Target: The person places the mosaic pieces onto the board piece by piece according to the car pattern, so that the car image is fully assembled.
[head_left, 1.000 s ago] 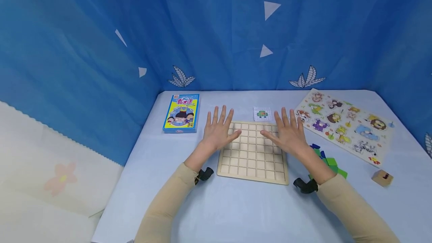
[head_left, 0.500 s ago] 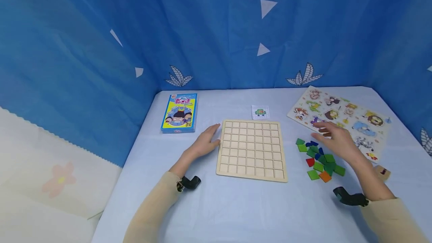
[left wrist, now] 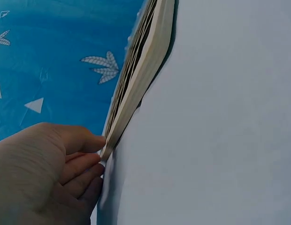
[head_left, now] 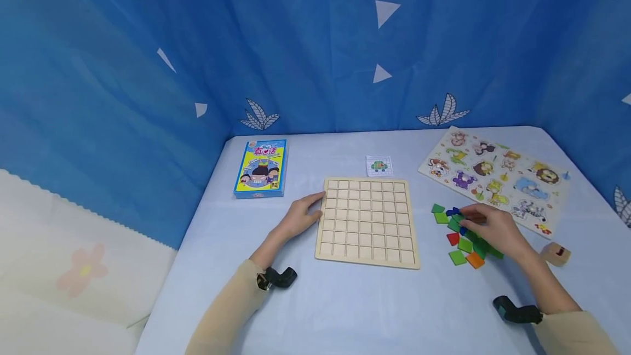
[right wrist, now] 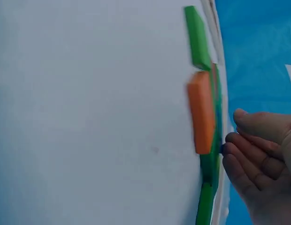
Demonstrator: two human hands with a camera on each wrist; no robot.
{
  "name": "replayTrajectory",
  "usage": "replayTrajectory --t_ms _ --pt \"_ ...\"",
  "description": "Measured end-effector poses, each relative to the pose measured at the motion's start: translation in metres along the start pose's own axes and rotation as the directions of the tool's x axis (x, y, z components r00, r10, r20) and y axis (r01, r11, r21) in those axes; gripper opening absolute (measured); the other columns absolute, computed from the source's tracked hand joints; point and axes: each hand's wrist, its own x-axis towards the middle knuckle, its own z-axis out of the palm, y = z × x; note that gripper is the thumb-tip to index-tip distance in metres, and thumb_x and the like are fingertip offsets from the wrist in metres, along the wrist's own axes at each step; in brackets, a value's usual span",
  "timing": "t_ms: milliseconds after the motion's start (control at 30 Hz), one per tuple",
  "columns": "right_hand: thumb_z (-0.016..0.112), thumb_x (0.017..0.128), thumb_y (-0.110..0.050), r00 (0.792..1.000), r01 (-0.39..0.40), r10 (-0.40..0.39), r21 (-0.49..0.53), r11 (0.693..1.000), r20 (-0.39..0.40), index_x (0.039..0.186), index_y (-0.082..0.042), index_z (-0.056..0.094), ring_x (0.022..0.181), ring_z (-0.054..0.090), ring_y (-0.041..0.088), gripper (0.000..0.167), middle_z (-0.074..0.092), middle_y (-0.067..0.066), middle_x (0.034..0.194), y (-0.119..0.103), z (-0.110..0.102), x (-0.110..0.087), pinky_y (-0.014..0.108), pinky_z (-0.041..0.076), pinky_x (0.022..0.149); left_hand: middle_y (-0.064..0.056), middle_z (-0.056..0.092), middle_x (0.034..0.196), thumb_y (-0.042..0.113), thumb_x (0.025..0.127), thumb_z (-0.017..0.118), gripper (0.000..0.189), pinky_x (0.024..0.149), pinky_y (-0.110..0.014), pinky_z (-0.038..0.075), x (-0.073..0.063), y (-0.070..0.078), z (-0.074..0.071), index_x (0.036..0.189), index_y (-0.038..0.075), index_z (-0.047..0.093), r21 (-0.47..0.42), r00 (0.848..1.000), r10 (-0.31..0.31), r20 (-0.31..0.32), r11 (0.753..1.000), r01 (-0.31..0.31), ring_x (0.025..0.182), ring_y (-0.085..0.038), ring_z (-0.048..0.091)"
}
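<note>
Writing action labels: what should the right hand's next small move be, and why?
Probably pinch a blue piece. The right hand is over the pieces, its fingers beside a blue one, and its thumb looks apart from them. The left hand touches the edge of the board, so it can likely stay put.

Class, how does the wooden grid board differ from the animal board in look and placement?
The grid board is plain pale wood divided into squares; the animal board is whitish with colourful animals.
The grid board lies nearly straight before the person, the animal board askew farther right.
The left hand is at the grid board's edge; neither is on the animal board.
Both lie flat.
</note>
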Motion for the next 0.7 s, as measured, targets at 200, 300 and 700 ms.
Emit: replayTrajectory --t_ms 200,300,700 --pt "0.074 0.077 0.002 0.998 0.035 -0.039 -0.069 0.997 -0.057 0.1 0.004 0.068 0.083 0.063 0.038 0.024 0.066 0.019 0.094 0.004 0.012 0.001 0.052 0.053 0.072 -0.011 0.043 0.143 0.009 0.092 0.06 0.052 0.109 -0.034 0.03 0.0 -0.002 0.003 0.141 0.007 0.044 -0.006 1.0 0.002 -0.007 1.0 -0.002 0.133 -0.022 0.036" --pt "0.075 0.076 0.003 0.996 0.039 -0.046 -0.088 0.995 -0.074 0.099 0.004 0.068 0.082 0.063 0.037 0.024 0.066 0.019 0.092 0.004 0.015 0.001 0.054 0.052 0.071 -0.01 0.043 0.143 0.009 0.092 0.06 0.052 0.11 -0.035 0.03 0.0 -0.003 0.004 0.141 0.007 0.044 -0.003 1.0 0.009 -0.011 1.0 -0.009 0.133 -0.022 0.036" --pt "0.077 0.077 -0.005 0.994 0.013 -0.026 -0.12 0.993 -0.108 0.098 0.008 0.066 0.08 0.058 0.036 0.028 0.062 0.021 0.09 0.005 0.022 0.007 0.054 0.051 0.07 -0.009 0.043 0.143 0.01 0.092 0.06 0.052 0.11 -0.036 0.03 -0.002 -0.005 0.004 0.141 0.008 0.044 -0.021 1.0 0.01 -0.016 1.0 -0.01 0.133 -0.023 0.036"
